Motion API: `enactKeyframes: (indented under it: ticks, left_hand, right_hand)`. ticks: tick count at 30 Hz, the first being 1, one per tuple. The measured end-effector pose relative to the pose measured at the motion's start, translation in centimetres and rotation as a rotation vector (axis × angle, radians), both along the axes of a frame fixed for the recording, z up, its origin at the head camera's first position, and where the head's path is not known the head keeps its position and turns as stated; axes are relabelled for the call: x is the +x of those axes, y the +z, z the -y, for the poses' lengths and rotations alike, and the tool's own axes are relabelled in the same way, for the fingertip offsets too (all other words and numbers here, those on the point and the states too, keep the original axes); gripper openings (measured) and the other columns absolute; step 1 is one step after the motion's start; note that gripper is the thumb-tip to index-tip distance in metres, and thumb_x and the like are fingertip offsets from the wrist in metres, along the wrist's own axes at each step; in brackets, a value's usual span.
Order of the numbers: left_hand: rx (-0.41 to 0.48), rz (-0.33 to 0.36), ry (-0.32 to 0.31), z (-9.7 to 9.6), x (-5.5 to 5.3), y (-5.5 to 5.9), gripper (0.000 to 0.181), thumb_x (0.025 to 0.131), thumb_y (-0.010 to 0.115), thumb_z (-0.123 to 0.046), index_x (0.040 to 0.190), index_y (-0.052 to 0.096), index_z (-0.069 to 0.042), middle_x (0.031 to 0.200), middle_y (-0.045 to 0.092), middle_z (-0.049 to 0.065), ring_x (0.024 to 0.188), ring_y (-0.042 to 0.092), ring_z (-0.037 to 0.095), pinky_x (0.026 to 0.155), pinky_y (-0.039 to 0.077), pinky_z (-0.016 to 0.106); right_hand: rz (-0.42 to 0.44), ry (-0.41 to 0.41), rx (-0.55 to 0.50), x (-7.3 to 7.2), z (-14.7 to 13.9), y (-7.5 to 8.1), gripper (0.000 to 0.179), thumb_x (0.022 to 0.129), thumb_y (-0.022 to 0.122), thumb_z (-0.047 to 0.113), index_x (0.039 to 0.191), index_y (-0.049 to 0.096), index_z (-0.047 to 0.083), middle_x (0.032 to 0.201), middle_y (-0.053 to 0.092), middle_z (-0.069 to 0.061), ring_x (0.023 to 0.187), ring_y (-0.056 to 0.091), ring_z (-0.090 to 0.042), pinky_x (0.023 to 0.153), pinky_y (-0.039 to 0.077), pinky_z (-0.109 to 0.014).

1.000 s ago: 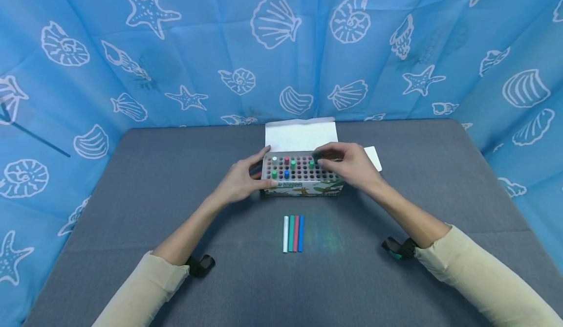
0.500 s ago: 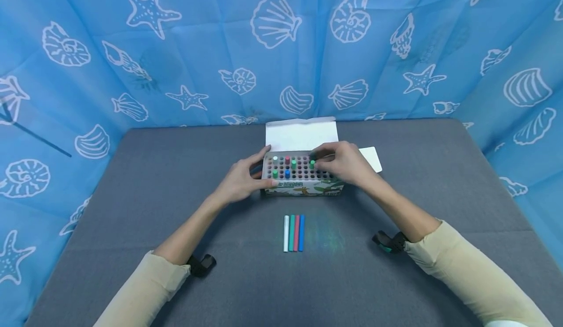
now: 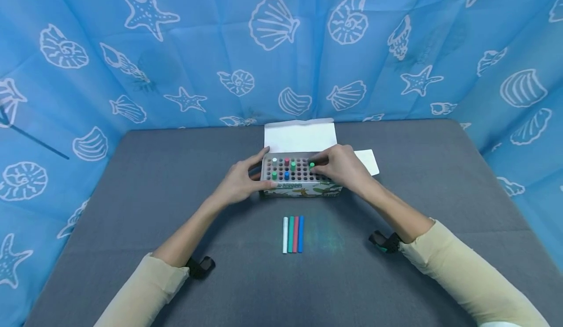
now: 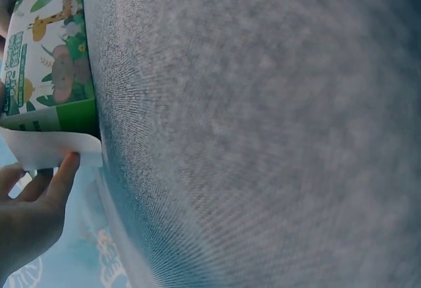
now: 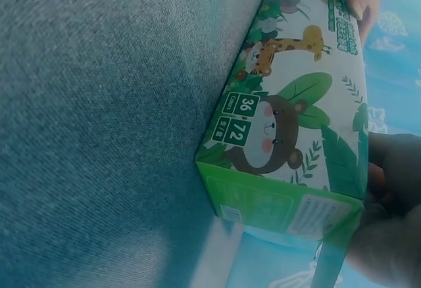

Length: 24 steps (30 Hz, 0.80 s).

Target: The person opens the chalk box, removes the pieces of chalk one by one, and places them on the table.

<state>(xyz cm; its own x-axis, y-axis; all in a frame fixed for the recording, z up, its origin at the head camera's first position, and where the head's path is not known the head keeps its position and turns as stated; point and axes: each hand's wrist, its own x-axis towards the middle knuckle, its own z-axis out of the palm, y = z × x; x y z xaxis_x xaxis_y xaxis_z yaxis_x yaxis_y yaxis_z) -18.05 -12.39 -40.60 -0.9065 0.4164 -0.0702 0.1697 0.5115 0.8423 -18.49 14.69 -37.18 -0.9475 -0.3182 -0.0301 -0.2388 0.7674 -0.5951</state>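
An animal-printed cardboard box (image 3: 303,190) stands on the table, its top a grid of holes. Several coloured sticks that look like chalk poke up from it, among them a blue one (image 3: 287,175) and a white one (image 3: 274,161). My left hand (image 3: 237,183) grips the box's left end, thumb on the front edge; in the left wrist view its fingers touch a white side flap (image 4: 56,146). With thumb and forefinger, my right hand (image 3: 345,169) pinches a green stick (image 3: 312,165) standing in the grid; its lower part is hidden.
The box's white lid flap (image 3: 300,137) is folded back behind it. Another white flap (image 3: 368,162) sticks out at the right end. In front lie a white stick (image 3: 285,235), a green one, a red one and a blue one, side by side on the grey table (image 3: 184,161).
My right hand has shifted slightly left over the grid, and its fingertips have come onto the green stick. The left hand keeps its place on the box.
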Motion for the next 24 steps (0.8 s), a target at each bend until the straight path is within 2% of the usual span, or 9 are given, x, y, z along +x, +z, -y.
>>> enactKeyframes:
  ticks: [3,4,7,11,16,24]
  left_hand:
    - [-0.006,0.002,0.003,0.10,-0.04,-0.11,0.092,0.086,0.081,-0.026,0.159,0.025,-0.024,0.157,0.036,0.013,0.144,0.034,0.030,0.105,0.049,0.038]
    - [-0.009,0.001,0.003,0.12,-0.06,-0.14,0.092,0.085,0.081,-0.026,0.159,0.025,-0.024,0.157,0.037,0.013,0.143,0.034,0.030,0.105,0.049,0.039]
    - [-0.014,-0.002,0.005,0.10,-0.16,-0.19,0.093,0.085,0.081,-0.027,0.159,0.025,-0.024,0.156,0.037,0.013,0.143,0.035,0.031,0.104,0.050,0.039]
    - [-0.019,-0.007,0.008,0.05,-0.20,-0.11,0.093,0.085,0.081,-0.027,0.159,0.025,-0.024,0.156,0.037,0.014,0.142,0.037,0.032,0.103,0.051,0.039]
    - [-0.002,0.006,0.013,0.08,-0.16,0.02,0.093,0.085,0.082,-0.024,0.158,0.026,-0.023,0.156,0.037,0.015,0.142,0.038,0.032,0.102,0.051,0.037]
    - [-0.021,0.000,0.009,0.10,-0.17,0.05,0.093,0.084,0.082,-0.027,0.158,0.026,-0.023,0.156,0.036,0.017,0.139,0.041,0.033,0.101,0.052,0.038]
  right_hand:
    - [-0.015,-0.006,0.006,-0.01,0.10,-0.15,0.020,0.089,0.076,0.018,0.107,0.079,0.009,0.081,0.076,-0.006,0.042,0.040,-0.010,0.044,0.030,-0.026]
    - [-0.020,-0.008,0.002,0.02,0.10,-0.19,0.019,0.089,0.076,0.018,0.106,0.079,0.009,0.081,0.076,-0.006,0.042,0.039,-0.010,0.044,0.029,-0.026]
    - [-0.038,-0.014,-0.016,0.18,0.07,-0.28,0.019,0.090,0.075,0.018,0.106,0.079,0.008,0.083,0.076,-0.005,0.048,0.052,-0.009,0.047,0.039,-0.025]
    - [-0.077,-0.020,-0.038,0.40,0.00,-0.40,0.019,0.092,0.073,0.019,0.105,0.078,0.006,0.084,0.075,-0.005,0.066,0.068,-0.014,0.058,0.053,-0.031]
    - [-0.126,-0.029,-0.056,0.49,-0.01,-0.56,0.018,0.094,0.071,0.020,0.104,0.075,0.006,0.087,0.075,-0.007,0.072,0.068,-0.018,0.063,0.056,-0.036]
    - [-0.110,-0.074,-0.192,0.90,-0.13,-0.97,0.017,0.099,0.064,0.020,0.107,0.068,0.006,0.091,0.074,-0.008,0.079,0.072,-0.019,0.062,0.058,-0.035]
